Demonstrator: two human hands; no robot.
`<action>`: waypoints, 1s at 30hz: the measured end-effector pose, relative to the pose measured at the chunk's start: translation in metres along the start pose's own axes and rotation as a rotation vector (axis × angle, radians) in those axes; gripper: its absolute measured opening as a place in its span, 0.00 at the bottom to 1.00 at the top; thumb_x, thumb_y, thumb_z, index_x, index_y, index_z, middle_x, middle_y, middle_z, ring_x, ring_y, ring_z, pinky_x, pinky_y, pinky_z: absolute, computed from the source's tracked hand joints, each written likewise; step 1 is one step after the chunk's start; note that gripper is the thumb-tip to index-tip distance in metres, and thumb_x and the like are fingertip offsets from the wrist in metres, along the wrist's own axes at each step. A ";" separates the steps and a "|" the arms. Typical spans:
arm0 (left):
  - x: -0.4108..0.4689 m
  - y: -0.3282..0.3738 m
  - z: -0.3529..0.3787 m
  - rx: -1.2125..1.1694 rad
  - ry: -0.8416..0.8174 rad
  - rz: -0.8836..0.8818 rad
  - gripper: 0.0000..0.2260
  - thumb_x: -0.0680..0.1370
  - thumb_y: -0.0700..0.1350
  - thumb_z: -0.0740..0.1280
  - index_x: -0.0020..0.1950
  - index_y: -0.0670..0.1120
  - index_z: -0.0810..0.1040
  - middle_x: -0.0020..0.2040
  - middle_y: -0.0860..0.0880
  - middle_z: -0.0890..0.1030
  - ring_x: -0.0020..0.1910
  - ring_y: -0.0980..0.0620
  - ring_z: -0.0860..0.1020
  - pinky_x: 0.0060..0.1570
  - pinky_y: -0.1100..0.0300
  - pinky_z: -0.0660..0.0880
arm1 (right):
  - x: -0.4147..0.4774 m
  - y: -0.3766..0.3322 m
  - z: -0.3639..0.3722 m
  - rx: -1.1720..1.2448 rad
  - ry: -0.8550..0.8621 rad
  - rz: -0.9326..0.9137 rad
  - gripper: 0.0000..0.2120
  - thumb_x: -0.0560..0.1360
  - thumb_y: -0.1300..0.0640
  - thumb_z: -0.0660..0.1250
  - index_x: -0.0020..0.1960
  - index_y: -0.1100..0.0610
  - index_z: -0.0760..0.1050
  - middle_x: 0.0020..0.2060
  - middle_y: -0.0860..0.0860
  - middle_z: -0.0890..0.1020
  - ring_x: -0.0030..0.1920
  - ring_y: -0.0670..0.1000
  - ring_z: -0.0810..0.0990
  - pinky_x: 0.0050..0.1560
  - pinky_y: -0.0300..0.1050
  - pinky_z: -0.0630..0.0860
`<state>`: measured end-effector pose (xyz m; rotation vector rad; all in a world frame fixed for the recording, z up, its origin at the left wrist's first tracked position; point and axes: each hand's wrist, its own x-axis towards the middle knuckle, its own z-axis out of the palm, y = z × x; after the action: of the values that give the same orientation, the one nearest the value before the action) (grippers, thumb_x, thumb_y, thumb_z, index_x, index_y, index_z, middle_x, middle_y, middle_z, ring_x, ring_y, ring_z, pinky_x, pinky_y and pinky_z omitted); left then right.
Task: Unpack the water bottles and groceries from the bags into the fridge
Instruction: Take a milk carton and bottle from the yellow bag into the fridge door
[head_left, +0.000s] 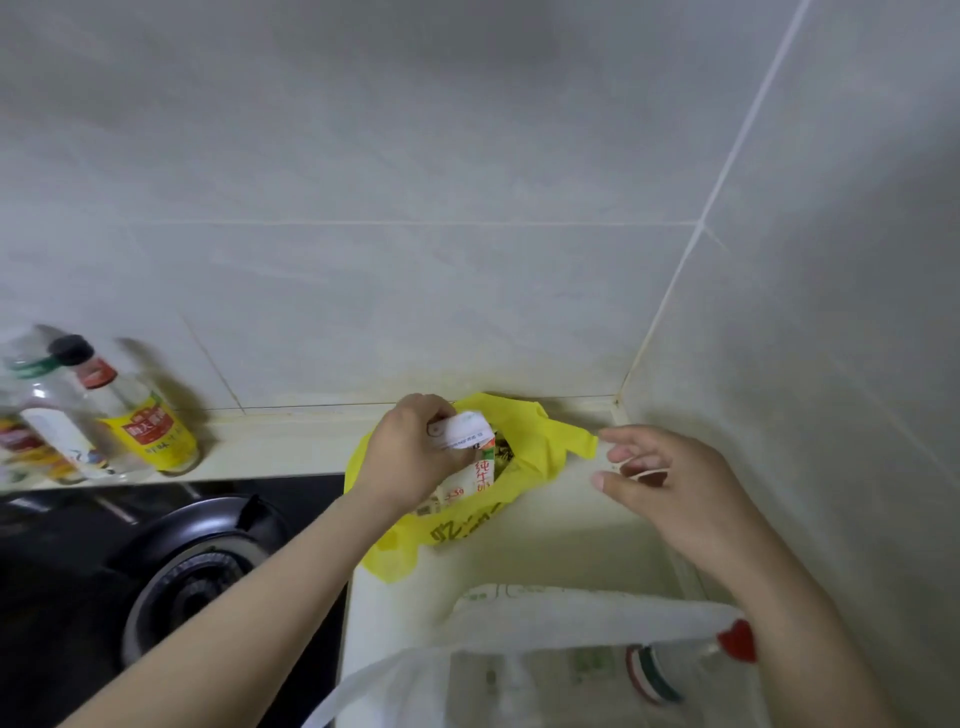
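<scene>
A yellow plastic bag (524, 431) sits on the pale counter in the wall corner. My left hand (410, 457) grips the top of a white milk carton (475, 457) with red and green print, half out of the bag's mouth. My right hand (670, 483) hovers just right of the bag with fingers apart, close to the bag's handle flap, holding nothing. Near the bottom edge lies a translucent white bag (519, 670) with water bottles inside; a red cap (737, 642) shows at its right end.
A black gas hob with a burner (197, 577) fills the lower left. Several condiment bottles, one with a yellow label (150, 431), stand on the ledge behind it. Tiled walls close the counter (561, 545) at the back and right.
</scene>
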<state>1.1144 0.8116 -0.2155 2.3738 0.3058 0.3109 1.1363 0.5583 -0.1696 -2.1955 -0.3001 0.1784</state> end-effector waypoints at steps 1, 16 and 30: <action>-0.007 0.007 -0.009 -0.031 0.021 0.009 0.15 0.65 0.50 0.78 0.44 0.49 0.77 0.44 0.52 0.76 0.42 0.53 0.74 0.35 0.70 0.65 | -0.007 -0.003 -0.002 0.017 0.015 -0.007 0.16 0.69 0.57 0.76 0.54 0.45 0.78 0.45 0.44 0.82 0.43 0.39 0.78 0.44 0.33 0.73; -0.127 0.089 -0.053 -0.359 0.149 0.064 0.14 0.62 0.46 0.80 0.42 0.53 0.79 0.41 0.55 0.79 0.42 0.59 0.76 0.38 0.69 0.73 | -0.119 0.005 -0.026 0.105 0.222 0.082 0.10 0.71 0.61 0.73 0.51 0.50 0.81 0.43 0.45 0.84 0.40 0.38 0.81 0.42 0.35 0.75; -0.166 0.108 -0.022 -0.413 -0.004 0.062 0.15 0.61 0.45 0.81 0.42 0.53 0.80 0.42 0.55 0.79 0.41 0.56 0.78 0.45 0.56 0.76 | -0.160 0.071 -0.020 -0.088 0.243 0.312 0.08 0.71 0.61 0.72 0.48 0.51 0.80 0.41 0.47 0.83 0.44 0.48 0.82 0.50 0.45 0.76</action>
<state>0.9653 0.6974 -0.1487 1.9788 0.1480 0.3605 0.9981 0.4571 -0.2112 -2.3130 0.1749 0.0687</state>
